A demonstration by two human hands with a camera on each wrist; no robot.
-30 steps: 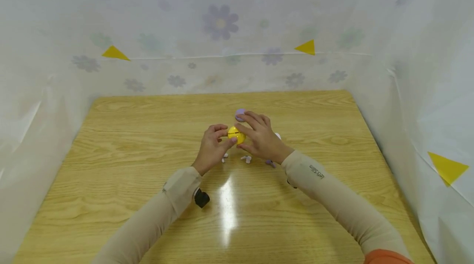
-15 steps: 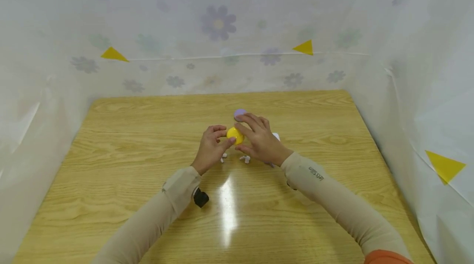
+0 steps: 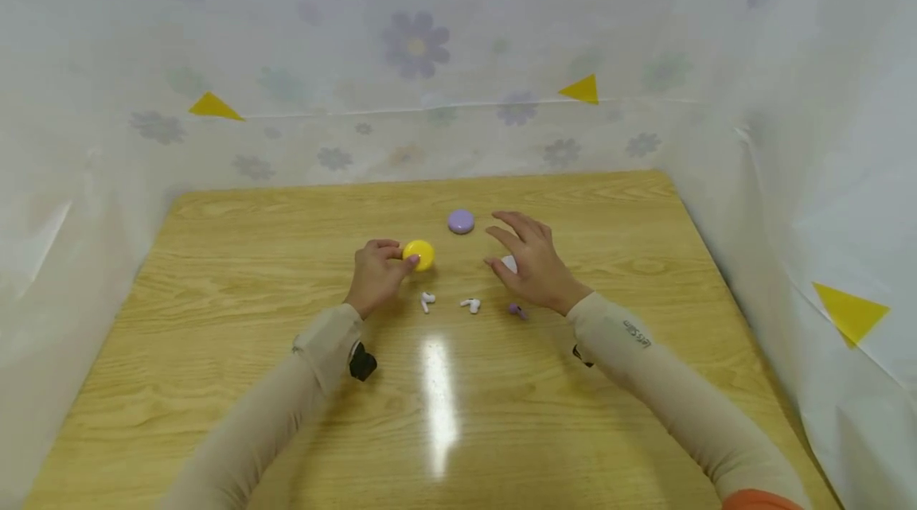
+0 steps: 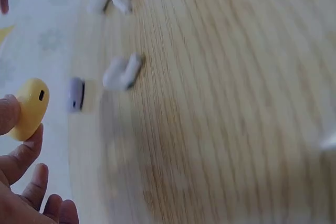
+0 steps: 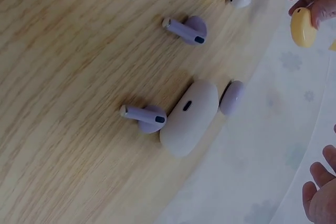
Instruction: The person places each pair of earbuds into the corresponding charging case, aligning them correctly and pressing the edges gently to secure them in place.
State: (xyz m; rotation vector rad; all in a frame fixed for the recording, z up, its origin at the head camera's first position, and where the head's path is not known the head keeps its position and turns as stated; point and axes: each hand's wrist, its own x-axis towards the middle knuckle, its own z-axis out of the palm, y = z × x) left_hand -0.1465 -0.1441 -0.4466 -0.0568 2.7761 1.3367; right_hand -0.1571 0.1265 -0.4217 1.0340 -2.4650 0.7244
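Note:
My left hand pinches a round yellow earbud case between thumb and fingers, raised over the table; its lid is closed, and the left wrist view shows a dark port on its side. My right hand holds nothing, its fingers spread above a white earbud case, which it partly covers in the head view. Beyond the hands lies a purple earbud case. Two white earbuds rest on the near side. In the right wrist view, two purple earbuds lie close to the white case.
The wooden table carries a bright light reflection in front. Pale flower-print sheeting hangs behind and along both sides, with yellow triangles on it.
The yellow case, showing a dark seam between both hands earlier, turned to show its smooth face. My right hand let go and moved right; my left carried the case left.

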